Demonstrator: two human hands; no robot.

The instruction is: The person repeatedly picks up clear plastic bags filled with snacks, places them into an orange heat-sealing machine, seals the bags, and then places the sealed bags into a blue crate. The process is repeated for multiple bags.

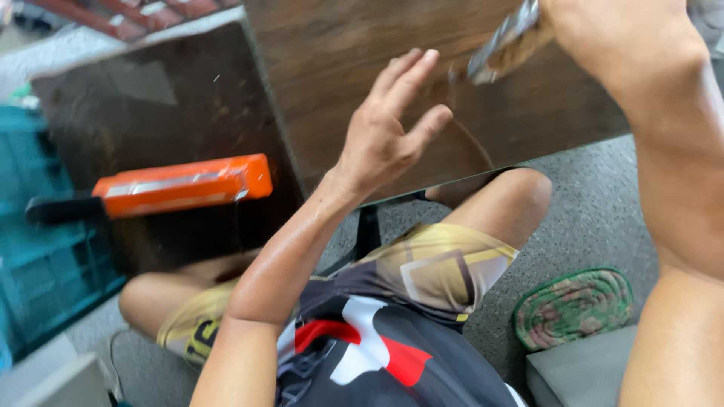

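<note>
Spreading flat, the fingers of the left hand [388,132] are held open and slightly fanned, the fingertips resting on or just above the dark wooden board [452,83]; actual contact cannot be told from this view. Nothing is gripped by that hand. Above and to the right of it over the board, the right hand [603,38] is seen closed around the handle of a blurred, metal-edged tool [504,44], probably a brush or scraper, whose tip is angled down toward the board just beside the left fingertips. A thin curved line is marked on the board below the tool. For the work to be done well, it is judged that the board should be steadied by the open palm while the tool is drawn in even strokes, with the fingers kept clear of its edge. To the left of the board, a second dark panel [158,98] is laid, and an orange bar-shaped tool [185,185] rests on it. Below the board, bare knees, patterned shorts and a green woven mat [573,307] on the grey floor are seen.
</note>
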